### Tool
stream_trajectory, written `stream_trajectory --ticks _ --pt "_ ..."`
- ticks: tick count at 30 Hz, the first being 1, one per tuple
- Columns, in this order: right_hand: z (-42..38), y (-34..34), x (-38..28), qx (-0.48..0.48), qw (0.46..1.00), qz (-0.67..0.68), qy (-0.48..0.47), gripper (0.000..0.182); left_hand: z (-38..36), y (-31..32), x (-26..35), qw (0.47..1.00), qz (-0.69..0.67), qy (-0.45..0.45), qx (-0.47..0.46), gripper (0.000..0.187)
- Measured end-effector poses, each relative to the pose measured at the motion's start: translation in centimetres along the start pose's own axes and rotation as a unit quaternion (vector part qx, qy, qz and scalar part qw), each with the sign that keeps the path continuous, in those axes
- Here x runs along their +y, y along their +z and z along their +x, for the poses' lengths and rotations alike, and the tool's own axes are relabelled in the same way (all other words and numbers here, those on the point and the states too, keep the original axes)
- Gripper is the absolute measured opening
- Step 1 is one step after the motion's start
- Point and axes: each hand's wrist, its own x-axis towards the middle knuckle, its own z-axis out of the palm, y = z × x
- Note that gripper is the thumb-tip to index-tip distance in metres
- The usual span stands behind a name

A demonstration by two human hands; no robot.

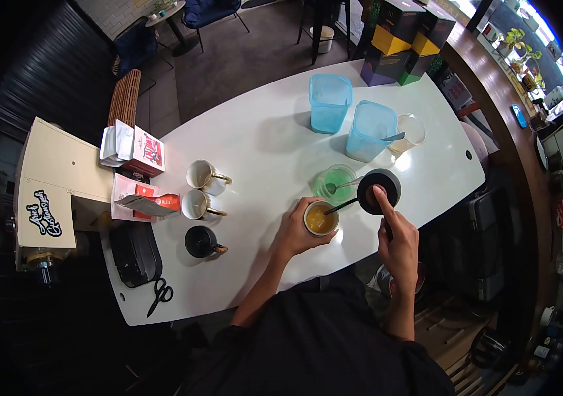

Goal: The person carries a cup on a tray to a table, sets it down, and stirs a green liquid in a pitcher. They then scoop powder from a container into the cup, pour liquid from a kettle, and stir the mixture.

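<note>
My left hand [300, 228] is wrapped round a small cup [321, 219] holding yellow liquid. My right hand [397, 241] grips a kettle [381, 191] with a dark round lid, a finger resting on the lid. The kettle's thin black spout reaches over the cup's rim; whether liquid is flowing cannot be made out. Just behind the cup stands a clear container [335, 183] with green contents and a spoon in it.
Two blue tubs [330, 102] and a clear cup [410, 132] stand farther back on the white table [248, 145]. Two white mugs [200, 175], a black mug [200, 241], scissors [160, 297] and coffee packets [149, 203] are at left. Dark boxes [393, 53] stand at the far edge.
</note>
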Motion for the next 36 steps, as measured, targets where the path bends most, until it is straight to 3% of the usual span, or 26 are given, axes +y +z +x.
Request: stream_trajectory --ticks 36 --pt "0.01 -0.26 -0.46 0.005 1.000 0.005 0.000 0.086 0.05 0.15 -0.27 1.000 0.006 0.017 0.011 0.066"
